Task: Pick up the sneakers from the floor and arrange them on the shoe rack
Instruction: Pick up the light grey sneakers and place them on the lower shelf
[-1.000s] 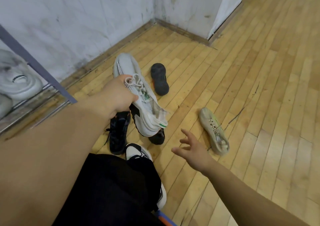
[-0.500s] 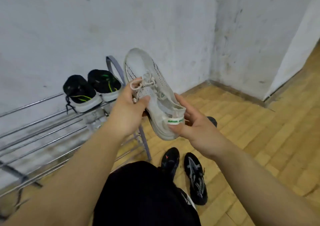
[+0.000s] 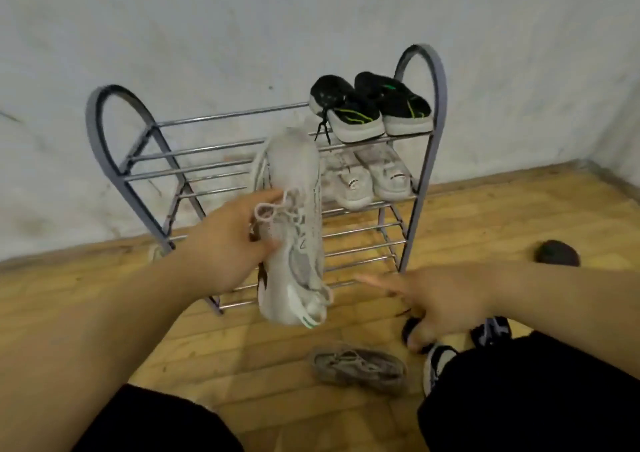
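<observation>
Left hand (image 3: pixel 228 243): I grip the white shoe (image 3: pixel 294 181), toe at 12 o'clock.
Right hand (image 3: pixel 440 302): my fingers are straight, holding nothing.

Held sneaker (image 3: pixel 294 230) blocks the middle rails of the shoe rack (image 3: pixel 104 133); fingers of the left hand (image 3: pixel 225 243) pass behind it, unseen. Right hand (image 3: pixel 440 302) blurred, covering part of a black shoe (image 3: pixel 410 328) on the floor. Dark rounded thing (image 3: pixel 557 253) right of the rack's right foot: too blurred to identify. White pair (image 3: pixel 367 178) on the second shelf smeared, markings unreadable.
</observation>
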